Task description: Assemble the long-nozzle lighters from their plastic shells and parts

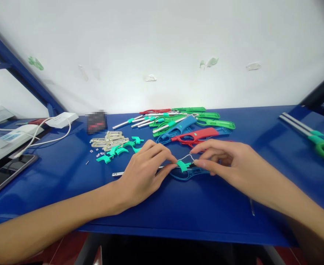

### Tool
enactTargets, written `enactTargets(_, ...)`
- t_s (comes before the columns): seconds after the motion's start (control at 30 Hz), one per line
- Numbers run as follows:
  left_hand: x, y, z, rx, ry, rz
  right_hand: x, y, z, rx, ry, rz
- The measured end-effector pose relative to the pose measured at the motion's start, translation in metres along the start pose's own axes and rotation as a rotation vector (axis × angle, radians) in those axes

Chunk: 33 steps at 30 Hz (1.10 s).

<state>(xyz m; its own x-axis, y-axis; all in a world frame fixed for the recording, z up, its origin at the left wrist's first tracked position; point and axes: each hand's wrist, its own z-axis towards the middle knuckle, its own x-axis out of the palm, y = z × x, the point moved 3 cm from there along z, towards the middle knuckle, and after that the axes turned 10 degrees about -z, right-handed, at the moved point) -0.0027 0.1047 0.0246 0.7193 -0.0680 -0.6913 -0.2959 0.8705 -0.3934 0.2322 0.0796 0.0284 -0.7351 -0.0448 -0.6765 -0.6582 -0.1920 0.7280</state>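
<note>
A blue lighter half-shell (188,176) lies on the table in front of me, its metal tube (118,174) poking out to the left from behind my left hand. My left hand (143,175) is closed, thumb and forefinger pinching at a teal trigger (182,166) over the shell. A thin white wire (186,157) loops up just above the trigger. At the wire's right end, my right hand (230,158) has its thumb and forefinger closed round it, partly covering the shell's right end.
Behind my hands lie red (196,136), blue and green lighter shells. Left of them are several teal triggers (121,150) and clear parts (110,140). A phone (10,173) with a white cable lies far left, an assembled green lighter (316,138) far right, and a thin metal tool (252,207) near the front.
</note>
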Motion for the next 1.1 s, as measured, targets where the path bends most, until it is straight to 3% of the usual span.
enactTargets(0.2, 0.0018, 0.0009, 0.0012, -0.040, 0.008, -0.025, 0.0010, 0.0000, -0.0011, -0.001, 0.002, 0.016)
enactTargets(0.53, 0.0053, 0.0028, 0.0000, 0.098, 0.030, 0.033, 0.0000, 0.0031, -0.0001, -0.006, 0.023, 0.071)
enactTargets(1.1, 0.0033, -0.0006, 0.0023, 0.104, -0.013, 0.084, -0.0011, 0.0070, -0.0009, -0.047, 0.037, 0.043)
